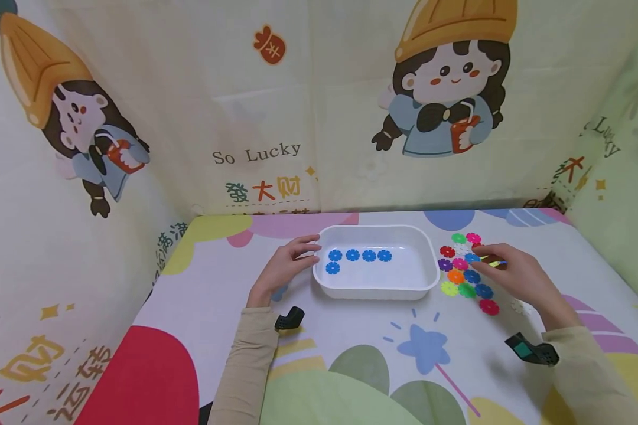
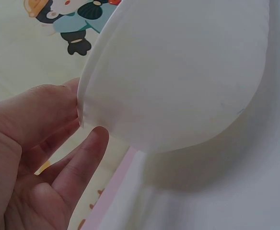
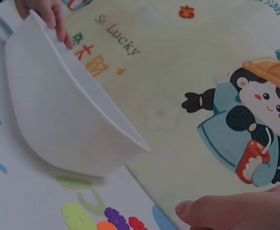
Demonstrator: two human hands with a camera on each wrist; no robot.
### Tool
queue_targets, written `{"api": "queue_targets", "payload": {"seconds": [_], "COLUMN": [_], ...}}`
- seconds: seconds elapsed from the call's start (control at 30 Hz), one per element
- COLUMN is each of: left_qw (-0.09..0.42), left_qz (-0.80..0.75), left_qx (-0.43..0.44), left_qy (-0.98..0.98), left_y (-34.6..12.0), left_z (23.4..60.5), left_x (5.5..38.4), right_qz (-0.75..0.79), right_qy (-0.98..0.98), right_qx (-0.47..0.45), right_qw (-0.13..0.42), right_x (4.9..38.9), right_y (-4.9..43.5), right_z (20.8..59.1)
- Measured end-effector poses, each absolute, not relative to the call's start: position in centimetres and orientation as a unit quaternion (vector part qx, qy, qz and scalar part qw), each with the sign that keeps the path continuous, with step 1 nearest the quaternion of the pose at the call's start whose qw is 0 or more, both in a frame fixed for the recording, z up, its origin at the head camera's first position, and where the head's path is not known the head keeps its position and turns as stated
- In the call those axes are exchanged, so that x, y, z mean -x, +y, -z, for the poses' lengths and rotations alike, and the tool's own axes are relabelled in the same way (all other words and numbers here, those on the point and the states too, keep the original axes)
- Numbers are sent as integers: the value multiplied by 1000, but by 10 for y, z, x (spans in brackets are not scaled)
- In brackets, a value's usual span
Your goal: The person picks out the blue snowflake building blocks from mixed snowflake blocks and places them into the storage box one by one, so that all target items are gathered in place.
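Note:
A white rectangular tray (image 1: 377, 293) stands mid-table, with several blue flower-shaped plastic pieces (image 1: 369, 255) on its floor. My left hand (image 1: 283, 267) holds the tray's left end; in the left wrist view its fingers (image 2: 85, 155) lie on both sides of the rim. Right of the tray, my right hand (image 1: 516, 277) hovers over loose flower-shaped pieces (image 1: 455, 276) of many colours. Its thumb and finger are parted beside a blue piece (image 1: 472, 258). The right wrist view shows only the thumb (image 3: 226, 211), with no piece visible against it.
A patterned cloth (image 1: 351, 330) covers the table, and a printed cloth wall (image 1: 345, 118) rises behind it. A red piece (image 1: 489, 307) lies at the pile's near edge. A pale piece (image 1: 521, 307) is partly hidden by the right hand.

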State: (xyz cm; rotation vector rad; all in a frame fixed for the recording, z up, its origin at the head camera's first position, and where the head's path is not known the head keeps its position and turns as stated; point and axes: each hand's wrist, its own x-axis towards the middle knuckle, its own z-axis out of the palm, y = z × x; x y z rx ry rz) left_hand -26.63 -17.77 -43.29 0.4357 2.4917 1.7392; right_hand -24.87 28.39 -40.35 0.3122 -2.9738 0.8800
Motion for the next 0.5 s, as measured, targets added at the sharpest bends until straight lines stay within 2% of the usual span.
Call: {"api": "queue_targets", "payload": {"seconds": [0.5], "left_qw": [36], "left_qz": [-575], "left_qx": [-152], "left_qy": [804], "left_y": [-179], "left_z": [434], "left_x": [268], "right_qz": [-255], "right_qy": [-962], "right_qx": [-92], "right_qw": [-34], "right_x": [241], "right_y": [309], "right_z": [417]}}
